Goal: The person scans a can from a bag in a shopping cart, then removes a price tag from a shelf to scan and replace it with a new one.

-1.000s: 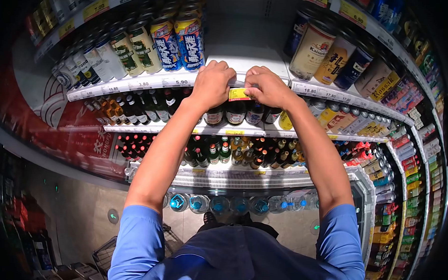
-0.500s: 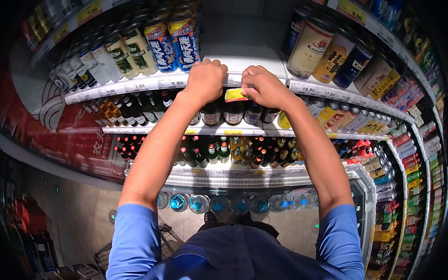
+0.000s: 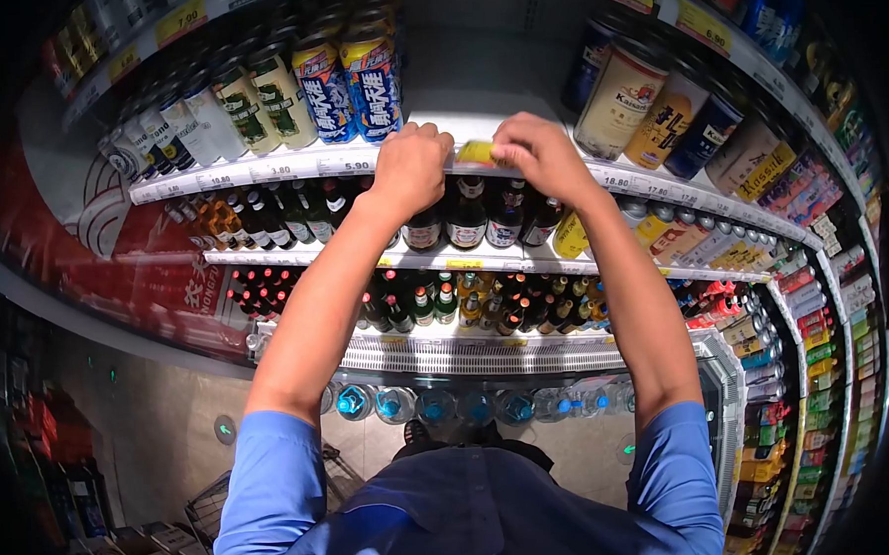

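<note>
My right hand [image 3: 540,154] is slightly smeared by motion. Thumb and fingers pinch the end of a yellow price tag [image 3: 475,153] in front of the shelf's white price strip [image 3: 296,166]. Just to the left, my left hand [image 3: 413,168] is closed with its fingers curled over the same strip; its fingertips are hidden. Blue and white cans [image 3: 371,87] stand on the shelf right behind that hand. Below both hands, dark bottles [image 3: 465,222] with pale labels line the lower shelf.
Tall cans, one a cream Kaiser can [image 3: 621,106], stand at the right of the upper shelf. Smaller bottles [image 3: 446,304] fill the bottom tier. Large water bottles [image 3: 394,404] stand on the floor by my feet. A wire cart [image 3: 211,501] is at lower left.
The yellow tag has risen from below the shelf edge to the strip, and my right hand has moved up and right with it. My left hand stays nearly in place.
</note>
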Motion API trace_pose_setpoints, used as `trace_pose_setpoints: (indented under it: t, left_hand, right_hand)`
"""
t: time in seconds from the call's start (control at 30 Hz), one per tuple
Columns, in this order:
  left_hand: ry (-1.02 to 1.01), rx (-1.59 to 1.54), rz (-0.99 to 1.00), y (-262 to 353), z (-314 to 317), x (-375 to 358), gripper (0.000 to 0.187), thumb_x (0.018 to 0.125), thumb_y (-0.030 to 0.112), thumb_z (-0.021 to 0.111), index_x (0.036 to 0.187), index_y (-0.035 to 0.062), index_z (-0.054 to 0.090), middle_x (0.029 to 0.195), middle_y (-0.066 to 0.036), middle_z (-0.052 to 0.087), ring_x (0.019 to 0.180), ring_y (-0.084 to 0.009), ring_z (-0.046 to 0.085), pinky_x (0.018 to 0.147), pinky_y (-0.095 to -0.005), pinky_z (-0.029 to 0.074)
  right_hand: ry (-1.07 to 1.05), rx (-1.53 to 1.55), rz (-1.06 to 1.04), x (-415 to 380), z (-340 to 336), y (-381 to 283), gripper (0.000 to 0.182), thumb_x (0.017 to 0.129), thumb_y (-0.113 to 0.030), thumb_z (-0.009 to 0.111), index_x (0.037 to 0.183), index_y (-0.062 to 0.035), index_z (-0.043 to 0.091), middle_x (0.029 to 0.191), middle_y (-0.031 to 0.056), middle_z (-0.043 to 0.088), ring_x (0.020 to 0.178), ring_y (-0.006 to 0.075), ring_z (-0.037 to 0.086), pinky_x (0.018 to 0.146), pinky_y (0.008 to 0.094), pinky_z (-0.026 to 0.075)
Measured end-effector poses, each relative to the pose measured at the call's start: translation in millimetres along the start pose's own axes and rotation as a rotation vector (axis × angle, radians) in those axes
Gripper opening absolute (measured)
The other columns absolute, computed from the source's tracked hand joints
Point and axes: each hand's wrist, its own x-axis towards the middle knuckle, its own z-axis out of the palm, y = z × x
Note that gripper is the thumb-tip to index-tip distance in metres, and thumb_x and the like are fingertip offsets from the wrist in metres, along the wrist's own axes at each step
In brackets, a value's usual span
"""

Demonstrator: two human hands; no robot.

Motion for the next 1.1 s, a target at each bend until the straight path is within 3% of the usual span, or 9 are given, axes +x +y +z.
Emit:
trace_pose_setpoints:
  t: [0.13,0.37,0.67,1.1]
  left_hand:
    - [-0.013,-0.008,0.005,-2.7,2.6,0.1,0.019,0.076,0.001,0.065,0.094,0.0040,0.071,0.095,-0.014,0.065,0.096,-0.0342,0.062,0.084,-0.0458,0.052]
    - [-0.017,-0.046,0.001,-3.9,-2.5,-7.1,0.026,0.074,0.001,0.067,0.099,0.0052,0.073,0.098,-0.012,0.064,0.099,-0.0328,0.060,0.087,-0.0441,0.051]
    - [0.034,-0.106,-0.021,-3.2,1.3,-16.8,0.031,0.071,-0.002,0.067,0.100,0.0062,0.074,0.100,-0.010,0.062,0.101,-0.0312,0.059,0.088,-0.0436,0.048]
    - [0.055,-0.172,-0.012,-4.1,0.0,-24.8,0.037,0.072,-0.003,0.068,0.108,0.0038,0.072,0.101,-0.013,0.060,0.099,-0.0334,0.058,0.089,-0.0443,0.049]
  right_hand:
    - [0.137,-0.168,0.030,11.8,-1.2,-9.4,0.013,0.090,-0.020,0.069,0.093,-0.0070,0.069,0.085,0.0111,0.064,0.087,0.0329,0.063,0.076,0.0438,0.049]
    - [0.052,-0.318,0.083,23.3,0.3,-6.7,0.017,0.089,-0.025,0.070,0.094,-0.0084,0.071,0.085,0.0113,0.066,0.086,0.0352,0.065,0.075,0.0471,0.049]
    - [-0.153,-0.324,0.110,33.9,3.1,-6.3,0.016,0.089,-0.024,0.071,0.094,-0.0091,0.072,0.094,0.0112,0.072,0.092,0.0355,0.067,0.079,0.0473,0.051]
    - [-0.273,-0.214,0.213,51.1,4.1,9.2,0.017,0.089,-0.026,0.073,0.094,-0.0102,0.072,0.083,0.0125,0.071,0.081,0.0341,0.068,0.073,0.0449,0.050]
